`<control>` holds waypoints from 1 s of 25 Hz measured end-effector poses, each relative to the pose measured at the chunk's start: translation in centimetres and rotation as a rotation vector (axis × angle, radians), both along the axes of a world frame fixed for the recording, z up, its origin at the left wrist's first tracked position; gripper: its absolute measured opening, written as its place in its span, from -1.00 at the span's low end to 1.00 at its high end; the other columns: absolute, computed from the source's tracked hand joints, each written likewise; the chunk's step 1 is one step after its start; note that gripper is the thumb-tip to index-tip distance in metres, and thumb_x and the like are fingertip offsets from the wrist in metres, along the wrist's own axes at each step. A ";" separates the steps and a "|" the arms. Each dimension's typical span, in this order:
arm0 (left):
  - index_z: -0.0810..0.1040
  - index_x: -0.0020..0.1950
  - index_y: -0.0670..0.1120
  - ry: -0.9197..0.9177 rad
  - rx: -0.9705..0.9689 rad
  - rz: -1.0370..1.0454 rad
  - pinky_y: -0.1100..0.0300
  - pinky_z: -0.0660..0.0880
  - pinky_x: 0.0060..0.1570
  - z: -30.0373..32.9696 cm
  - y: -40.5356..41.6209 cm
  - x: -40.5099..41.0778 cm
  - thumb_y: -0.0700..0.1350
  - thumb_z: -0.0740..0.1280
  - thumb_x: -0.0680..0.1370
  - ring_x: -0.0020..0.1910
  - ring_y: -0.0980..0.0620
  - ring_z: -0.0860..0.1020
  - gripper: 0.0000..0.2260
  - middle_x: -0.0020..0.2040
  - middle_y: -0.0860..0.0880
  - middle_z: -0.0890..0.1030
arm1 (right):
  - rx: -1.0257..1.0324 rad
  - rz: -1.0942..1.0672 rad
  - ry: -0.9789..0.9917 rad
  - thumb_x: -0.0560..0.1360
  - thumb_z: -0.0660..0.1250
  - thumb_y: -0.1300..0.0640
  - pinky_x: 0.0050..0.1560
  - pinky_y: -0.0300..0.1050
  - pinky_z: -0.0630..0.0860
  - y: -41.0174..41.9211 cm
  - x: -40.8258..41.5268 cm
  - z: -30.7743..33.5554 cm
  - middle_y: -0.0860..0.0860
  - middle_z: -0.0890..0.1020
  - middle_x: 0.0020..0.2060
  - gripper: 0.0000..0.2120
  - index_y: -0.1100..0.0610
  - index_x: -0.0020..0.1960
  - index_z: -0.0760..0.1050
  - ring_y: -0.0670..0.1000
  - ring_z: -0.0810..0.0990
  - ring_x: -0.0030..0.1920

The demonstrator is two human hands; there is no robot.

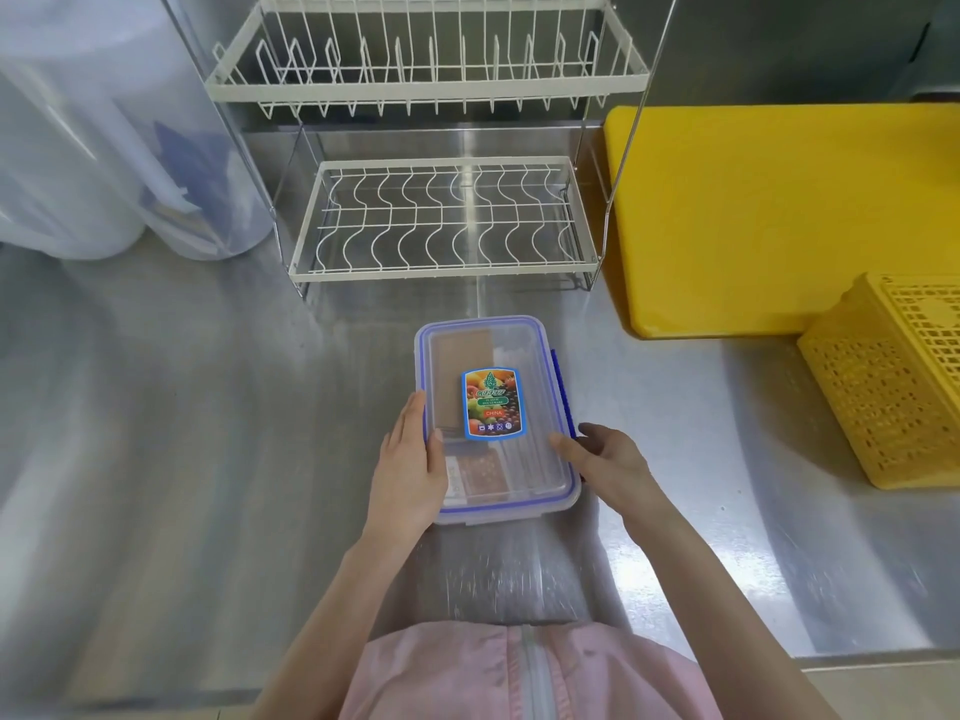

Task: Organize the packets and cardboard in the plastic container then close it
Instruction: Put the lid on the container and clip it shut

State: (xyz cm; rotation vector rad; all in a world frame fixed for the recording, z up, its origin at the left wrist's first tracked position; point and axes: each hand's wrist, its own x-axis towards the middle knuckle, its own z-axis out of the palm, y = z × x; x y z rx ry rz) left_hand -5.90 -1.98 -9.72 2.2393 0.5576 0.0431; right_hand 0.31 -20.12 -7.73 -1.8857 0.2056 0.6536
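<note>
Head view: both hands, left (410, 459) and right (605, 462), spread open, flanking lidded plastic container (524, 459) on steel counter (208, 459); dish rack (441, 220) behind.

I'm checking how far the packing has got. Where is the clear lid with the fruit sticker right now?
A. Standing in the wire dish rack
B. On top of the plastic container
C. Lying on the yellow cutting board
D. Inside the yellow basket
B: the lid sits on the plastic container, with the cardboard visible through it and the left hand and right hand at its sides.
</note>
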 end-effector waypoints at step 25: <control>0.15 0.43 -0.20 -0.040 0.104 0.162 0.05 0.06 0.39 1.2 2.7 1.0 -0.10 0.33 0.47 0.47 -0.15 0.06 -0.39 0.50 -0.20 0.08 | -0.307 0.602 -0.346 0.52 0.21 0.16 0.27 -0.17 0.30 0.9 7.1 0.4 0.15 0.36 0.23 -0.62 0.14 0.33 0.34 0.05 0.38 0.26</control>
